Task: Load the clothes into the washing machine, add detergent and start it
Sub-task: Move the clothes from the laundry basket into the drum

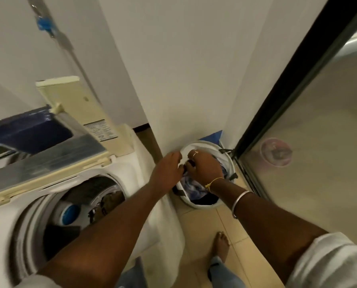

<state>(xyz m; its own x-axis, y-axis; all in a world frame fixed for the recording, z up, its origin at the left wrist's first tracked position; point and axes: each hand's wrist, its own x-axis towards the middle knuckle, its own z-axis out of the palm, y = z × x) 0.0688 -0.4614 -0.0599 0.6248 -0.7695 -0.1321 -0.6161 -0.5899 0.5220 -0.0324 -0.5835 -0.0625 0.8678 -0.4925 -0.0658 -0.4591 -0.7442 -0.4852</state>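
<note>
**Both hands in the laundry basket beside the open washer**

I am looking down past my two bare forearms, which reach from the bottom of the frame toward its centre. My left hand point(168, 169) hangs over the near-left rim of the round white plastic laundry basket point(232, 163), fingers curled downward and close together; I cannot tell whether they grip anything, since the fingertips are blurred. My right hand point(203, 166), with a thin ring on one finger, a yellow thread at the wrist and a silver metal bangle point(238, 201) further up the forearm, is down inside the basket, its fingers closed on a dark piece of the bundled blue, white and dark clothes point(191, 182) that fill it.

The basket sits on the beige tiled floor point(202, 223) at centre right, pushed against the white wall and just beside the black-framed glass door point(298, 142) on the right.

The white top-loading washing machine point(144, 163) fills the lower left. Its cream hinged lid point(73, 104) stands raised at upper left, and the round drum point(73, 210) is open, with some dark fabric inside.

My bare right foot point(221, 245) stands on the tiles at bottom centre.
</note>
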